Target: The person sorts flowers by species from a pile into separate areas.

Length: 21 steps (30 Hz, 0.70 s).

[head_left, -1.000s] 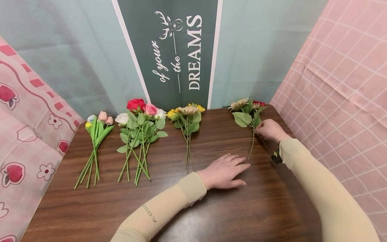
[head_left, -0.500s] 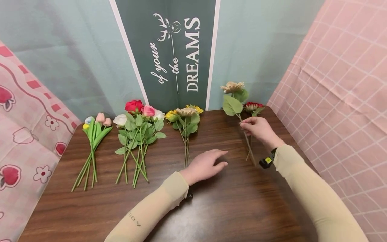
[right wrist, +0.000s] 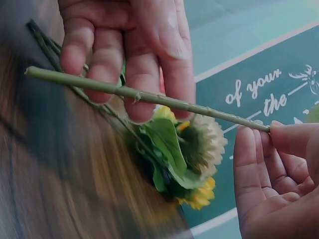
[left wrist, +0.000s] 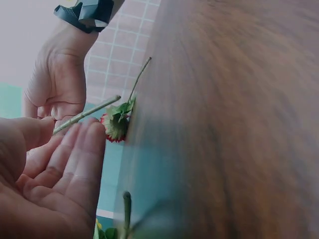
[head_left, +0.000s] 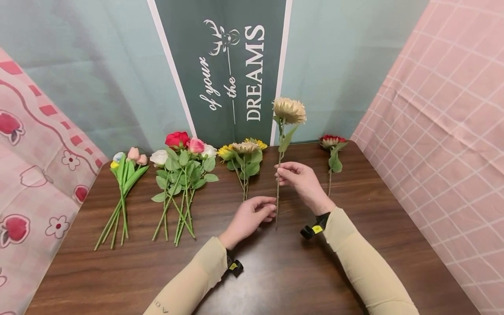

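My right hand [head_left: 306, 183] pinches the stem of a cream sunflower [head_left: 289, 110] between thumb and fingertips. The flower stands nearly upright above the table, bloom at the top. Beside the lower stem, my left hand [head_left: 249, 218] has its fingers extended and its thumb apart. In the right wrist view, the left hand [right wrist: 129, 55] lies behind the green stem [right wrist: 149, 97], and its thumb does not close on it; whether the fingers touch it I cannot tell. A red sunflower [head_left: 332, 141] lies on the table to the right.
Left of the hands lies a bunch of yellow and cream sunflowers [head_left: 244, 148]. Farther left are several roses [head_left: 184, 162] and a bunch of tulips [head_left: 126, 170]. The brown table [head_left: 98, 280] meets a green curtain [head_left: 334, 65] behind and a pink grid cloth [head_left: 445, 131] at right.
My right hand has lifted the cream sunflower away from the red one and carried it left, turning it upright. My left hand has drawn back left from the table and now meets the stem area.
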Motion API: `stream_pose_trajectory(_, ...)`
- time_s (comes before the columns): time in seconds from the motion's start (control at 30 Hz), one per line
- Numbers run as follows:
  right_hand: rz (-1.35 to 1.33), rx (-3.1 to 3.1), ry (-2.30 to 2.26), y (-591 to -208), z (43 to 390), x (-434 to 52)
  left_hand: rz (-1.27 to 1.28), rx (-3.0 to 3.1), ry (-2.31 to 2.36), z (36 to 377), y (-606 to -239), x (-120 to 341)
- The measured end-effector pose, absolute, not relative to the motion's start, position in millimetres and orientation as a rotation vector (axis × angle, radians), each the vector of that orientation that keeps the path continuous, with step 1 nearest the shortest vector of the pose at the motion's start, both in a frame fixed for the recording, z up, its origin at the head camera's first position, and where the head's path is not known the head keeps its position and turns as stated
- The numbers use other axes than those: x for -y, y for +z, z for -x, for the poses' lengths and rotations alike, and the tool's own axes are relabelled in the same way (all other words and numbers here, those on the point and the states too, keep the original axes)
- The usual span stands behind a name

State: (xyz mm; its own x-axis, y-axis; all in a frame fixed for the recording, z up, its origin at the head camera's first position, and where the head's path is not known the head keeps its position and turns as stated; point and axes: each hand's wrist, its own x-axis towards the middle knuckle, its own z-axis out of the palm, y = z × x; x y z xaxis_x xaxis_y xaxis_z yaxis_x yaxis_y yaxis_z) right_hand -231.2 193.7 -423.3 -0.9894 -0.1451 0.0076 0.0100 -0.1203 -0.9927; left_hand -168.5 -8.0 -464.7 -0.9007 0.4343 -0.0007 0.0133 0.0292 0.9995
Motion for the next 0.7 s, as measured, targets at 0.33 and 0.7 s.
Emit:
stream_pose_trajectory(0.33,0.178,-1.939,-2.294,-430,224,-178,-0.393,-1.904,2.026,166,-472,13)
stream_pose_trajectory(0.7,0.182,-1.902,-2.332,-423,223,-173,-0.475,-2.16,1.84,170,-456,24)
